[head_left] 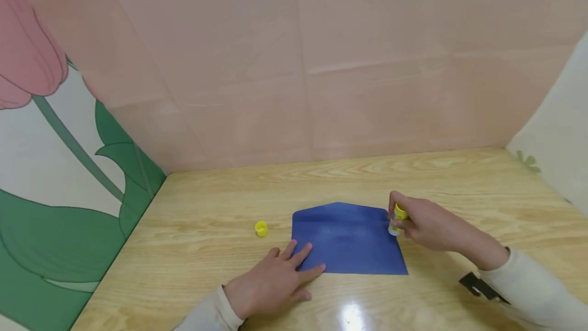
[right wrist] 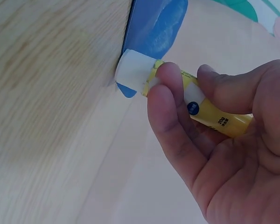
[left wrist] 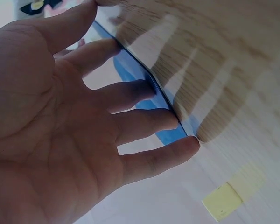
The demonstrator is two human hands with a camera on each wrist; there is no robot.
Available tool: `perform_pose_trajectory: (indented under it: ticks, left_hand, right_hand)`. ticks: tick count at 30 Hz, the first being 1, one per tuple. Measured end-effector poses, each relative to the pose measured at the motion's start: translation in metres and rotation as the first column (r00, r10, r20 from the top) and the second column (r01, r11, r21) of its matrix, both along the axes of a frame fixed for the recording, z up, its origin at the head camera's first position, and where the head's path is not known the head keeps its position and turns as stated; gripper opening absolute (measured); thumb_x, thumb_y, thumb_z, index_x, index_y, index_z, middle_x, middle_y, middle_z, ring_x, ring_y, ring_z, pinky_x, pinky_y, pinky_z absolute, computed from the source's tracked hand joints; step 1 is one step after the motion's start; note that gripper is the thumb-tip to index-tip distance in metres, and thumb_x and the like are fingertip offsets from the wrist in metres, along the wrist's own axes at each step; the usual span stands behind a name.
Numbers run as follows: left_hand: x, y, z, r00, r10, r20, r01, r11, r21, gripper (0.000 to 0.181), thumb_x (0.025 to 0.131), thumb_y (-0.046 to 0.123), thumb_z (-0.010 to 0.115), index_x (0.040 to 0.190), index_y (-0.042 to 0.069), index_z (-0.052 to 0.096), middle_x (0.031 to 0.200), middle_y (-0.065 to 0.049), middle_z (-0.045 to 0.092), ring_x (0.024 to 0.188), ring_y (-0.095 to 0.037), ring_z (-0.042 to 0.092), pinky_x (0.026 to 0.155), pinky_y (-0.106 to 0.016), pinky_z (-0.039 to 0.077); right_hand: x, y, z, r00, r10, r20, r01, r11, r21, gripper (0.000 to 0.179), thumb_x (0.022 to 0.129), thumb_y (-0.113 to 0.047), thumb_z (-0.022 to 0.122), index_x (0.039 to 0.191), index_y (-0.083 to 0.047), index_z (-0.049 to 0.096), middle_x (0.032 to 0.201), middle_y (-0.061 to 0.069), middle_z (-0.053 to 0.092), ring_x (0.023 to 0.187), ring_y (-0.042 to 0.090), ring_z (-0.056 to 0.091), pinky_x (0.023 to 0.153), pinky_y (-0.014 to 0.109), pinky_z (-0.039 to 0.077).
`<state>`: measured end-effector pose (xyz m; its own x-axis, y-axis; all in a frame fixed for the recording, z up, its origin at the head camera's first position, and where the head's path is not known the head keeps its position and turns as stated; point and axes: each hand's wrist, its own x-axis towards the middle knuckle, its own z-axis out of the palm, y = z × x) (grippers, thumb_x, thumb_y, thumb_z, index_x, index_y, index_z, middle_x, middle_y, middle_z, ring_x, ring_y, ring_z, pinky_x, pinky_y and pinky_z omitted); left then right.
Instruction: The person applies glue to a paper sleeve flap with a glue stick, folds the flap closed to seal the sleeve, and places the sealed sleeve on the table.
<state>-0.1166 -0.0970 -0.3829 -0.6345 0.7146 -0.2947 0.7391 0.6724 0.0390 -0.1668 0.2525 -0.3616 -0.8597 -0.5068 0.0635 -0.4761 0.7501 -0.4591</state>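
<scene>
A blue envelope (head_left: 344,249) lies on the table with its flap unfolded toward the back. My right hand (head_left: 429,221) grips a yellow glue stick (head_left: 398,214), its white end down at the envelope's right edge. In the right wrist view the thumb and fingers pinch the glue stick (right wrist: 210,112) around its label. With fingers spread, my left hand (head_left: 275,280) rests on the envelope's lower left corner. The left wrist view shows those straight fingertips along the envelope's edge. A yellow cap (head_left: 261,229) sits left of the envelope, beyond the left hand.
The wooden table (head_left: 206,208) reaches back to a plain pinkish sheet (head_left: 239,65). On the left stands a panel printed with a tulip (head_left: 27,55) and green leaves. A pale panel (head_left: 560,126) borders the right side. A black strap end (head_left: 482,287) hangs at the right sleeve.
</scene>
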Motion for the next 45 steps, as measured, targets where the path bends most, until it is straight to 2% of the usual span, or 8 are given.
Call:
perform_pose_trajectory:
  ticks: [7, 11, 14, 22, 29, 36, 40, 45]
  left_hand:
    - [0.000, -0.003, 0.002, 1.000, 0.005, -0.003, -0.005, 1.000, -0.001, 0.054, 0.102, 0.052, 0.044, 0.154, 0.044, 0.029, 0.165, -0.008, 0.025, 0.149, -0.041, 0.029, 0.108, -0.057, 0.042]
    - [-0.001, -0.004, 0.003, 1.000, 0.001, -0.011, -0.001, 1.000, -0.003, 0.055, 0.102, 0.053, 0.043, 0.154, 0.044, 0.028, 0.165, -0.008, 0.024, 0.149, -0.041, 0.028, 0.108, -0.057, 0.042]
    - [-0.002, -0.005, 0.003, 1.000, -0.002, -0.013, 0.002, 1.000, -0.003, 0.055, 0.102, 0.053, 0.043, 0.154, 0.044, 0.028, 0.165, -0.008, 0.023, 0.149, -0.041, 0.028, 0.109, -0.057, 0.041]
    - [-0.001, -0.011, 0.002, 1.000, 0.023, 0.021, -0.022, 1.000, -0.006, 0.054, 0.102, 0.052, 0.045, 0.153, 0.045, 0.031, 0.164, -0.008, 0.026, 0.148, -0.042, 0.030, 0.107, -0.059, 0.042]
    - [0.000, -0.010, 0.000, 0.999, -0.011, -0.052, 0.011, 1.000, 0.004, 0.052, 0.102, 0.052, 0.045, 0.152, 0.042, 0.035, 0.162, -0.009, 0.032, 0.146, -0.042, 0.035, 0.104, -0.056, 0.046]
    - [-0.001, -0.006, -0.004, 0.998, -0.016, -0.059, 0.016, 1.000, 0.010, 0.052, 0.102, 0.052, 0.045, 0.152, 0.043, 0.035, 0.162, -0.008, 0.031, 0.146, -0.041, 0.035, 0.104, -0.055, 0.046]
    - [-0.002, -0.004, -0.006, 0.997, -0.035, -0.063, 0.035, 0.999, 0.003, 0.052, 0.102, 0.052, 0.044, 0.152, 0.043, 0.035, 0.162, -0.007, 0.032, 0.147, -0.040, 0.034, 0.104, -0.054, 0.046]
    - [-0.001, -0.001, -0.005, 0.995, -0.034, -0.090, 0.034, 0.999, 0.005, 0.052, 0.101, 0.053, 0.044, 0.152, 0.042, 0.037, 0.161, -0.006, 0.034, 0.146, -0.039, 0.036, 0.102, -0.053, 0.046]
  right_hand:
    - [0.002, -0.002, 0.010, 0.996, -0.043, -0.078, 0.047, 0.998, 0.043, 0.018, 0.093, -0.010, 0.066, 0.100, -0.018, 0.052, 0.065, -0.010, 0.053, 0.051, 0.001, 0.039, 0.050, 0.022, 0.036]
    - [0.003, -0.005, 0.018, 0.993, -0.064, -0.104, 0.065, 0.998, 0.010, 0.017, 0.093, -0.009, 0.066, 0.100, -0.017, 0.052, 0.069, -0.006, 0.059, 0.053, 0.001, 0.044, 0.050, 0.022, 0.037]
    - [0.005, -0.011, 0.019, 0.994, -0.063, -0.086, 0.061, 0.998, -0.032, 0.017, 0.094, -0.009, 0.066, 0.101, -0.018, 0.053, 0.075, -0.003, 0.064, 0.054, 0.001, 0.046, 0.048, 0.022, 0.039]
    - [0.003, -0.051, 0.012, 0.995, 0.056, -0.086, -0.066, 0.991, -0.116, 0.015, 0.096, -0.011, 0.064, 0.104, -0.019, 0.053, 0.080, -0.005, 0.064, 0.059, -0.001, 0.051, 0.052, 0.021, 0.045]
    - [-0.008, -0.097, 0.017, 0.989, 0.136, -0.057, -0.143, 0.979, -0.146, 0.016, 0.097, -0.011, 0.063, 0.105, -0.021, 0.053, 0.075, -0.008, 0.062, 0.056, 0.001, 0.050, 0.053, 0.022, 0.046]
    - [-0.023, -0.141, 0.014, 0.980, 0.199, -0.013, -0.198, 0.968, -0.157, 0.012, 0.098, -0.011, 0.062, 0.105, -0.015, 0.052, 0.076, 0.001, 0.065, 0.059, 0.002, 0.053, 0.055, 0.022, 0.046]
    - [-0.032, -0.160, 0.006, 0.978, 0.207, -0.025, -0.208, 0.963, -0.172, 0.011, 0.099, -0.013, 0.061, 0.105, -0.014, 0.052, 0.078, 0.002, 0.064, 0.060, 0.004, 0.054, 0.056, 0.023, 0.046]
    - [-0.040, -0.178, -0.010, 0.978, 0.209, -0.015, -0.209, 0.972, -0.107, 0.013, 0.099, -0.015, 0.062, 0.104, -0.014, 0.050, 0.076, -0.004, 0.059, 0.062, 0.006, 0.052, 0.058, 0.023, 0.045]
